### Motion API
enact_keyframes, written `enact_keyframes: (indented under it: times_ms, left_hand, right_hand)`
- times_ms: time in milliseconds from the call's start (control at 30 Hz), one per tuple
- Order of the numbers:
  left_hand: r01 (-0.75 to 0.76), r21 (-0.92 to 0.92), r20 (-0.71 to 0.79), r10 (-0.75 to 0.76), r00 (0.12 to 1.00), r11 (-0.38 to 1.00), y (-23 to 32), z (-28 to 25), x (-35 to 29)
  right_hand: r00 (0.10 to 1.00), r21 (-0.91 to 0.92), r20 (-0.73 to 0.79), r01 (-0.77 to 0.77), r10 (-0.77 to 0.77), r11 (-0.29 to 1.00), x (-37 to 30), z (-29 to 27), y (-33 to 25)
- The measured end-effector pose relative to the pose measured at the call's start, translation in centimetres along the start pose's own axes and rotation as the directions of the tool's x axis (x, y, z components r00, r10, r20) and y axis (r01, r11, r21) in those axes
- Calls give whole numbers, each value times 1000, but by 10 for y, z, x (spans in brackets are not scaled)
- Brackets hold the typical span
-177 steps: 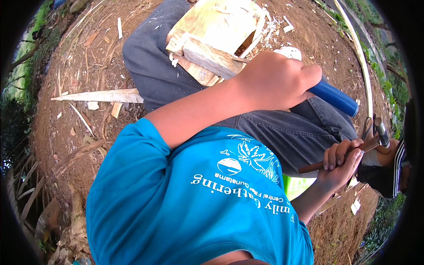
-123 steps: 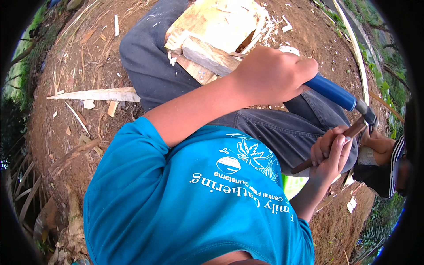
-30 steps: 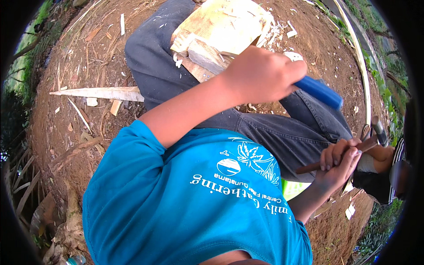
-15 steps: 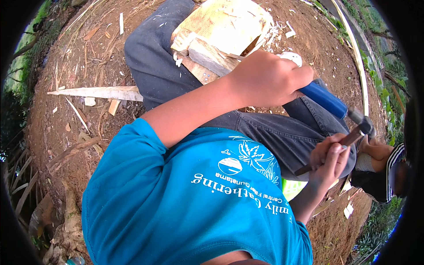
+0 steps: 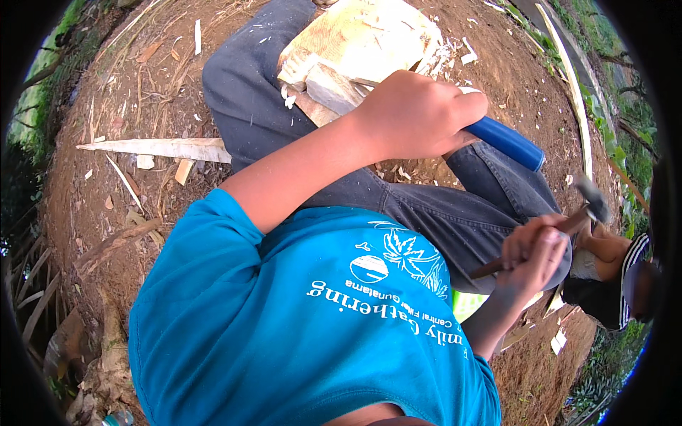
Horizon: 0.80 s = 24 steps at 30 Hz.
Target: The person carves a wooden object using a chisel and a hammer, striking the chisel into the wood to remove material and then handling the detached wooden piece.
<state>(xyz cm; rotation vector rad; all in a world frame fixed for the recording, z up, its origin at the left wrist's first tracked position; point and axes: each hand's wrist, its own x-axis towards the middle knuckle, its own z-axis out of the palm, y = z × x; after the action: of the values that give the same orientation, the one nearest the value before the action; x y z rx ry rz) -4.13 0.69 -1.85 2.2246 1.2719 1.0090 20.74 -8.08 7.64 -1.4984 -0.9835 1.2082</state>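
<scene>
My left hand [image 5: 426, 117] is closed around the blue handle of a chisel [image 5: 508, 142]. The handle points to the lower right; the blade is mostly hidden by my fist, with a thin length of shaft showing toward the wood. A large pale carved wood block [image 5: 362, 35] lies between my legs, with a smaller greyish wood piece [image 5: 330, 86] at its near side. In my right hand [image 5: 533, 248] is the wooden shaft of a hammer [image 5: 597, 200], fingers wrapped round it. The hammer head, slightly blurred, is apart from the handle's end.
Wood shavings [image 5: 447, 60] litter the brown soil around the block. A long pointed wood strip [image 5: 156, 147] lies on the left, and a long pale pole [image 5: 572, 85] along the right. Another person's leg [image 5: 604, 248] is close by at the right edge.
The hammer head has moved from the end of the chisel handle to a spot away from it, lower right. My left hand and the chisel have shifted slightly left.
</scene>
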Motion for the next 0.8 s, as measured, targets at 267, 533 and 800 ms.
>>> enact_keyframes:
  times_ms: [267,533,800]
  left_hand:
    - [-13,-59,-1,13,1000,998,15,-1,3]
    - [-27,-53,-37,25,999,998,4,-2,-3]
    - [-59,-35,-32,58,998,998,-2,-2,-4]
  right_hand:
    - [967,153,209,113,-144,982,9,-22,-11]
    - [990,-22,141,1,3,1000,0,5,0]
    - [990,-82,136,-20,31,996,-7,9,7]
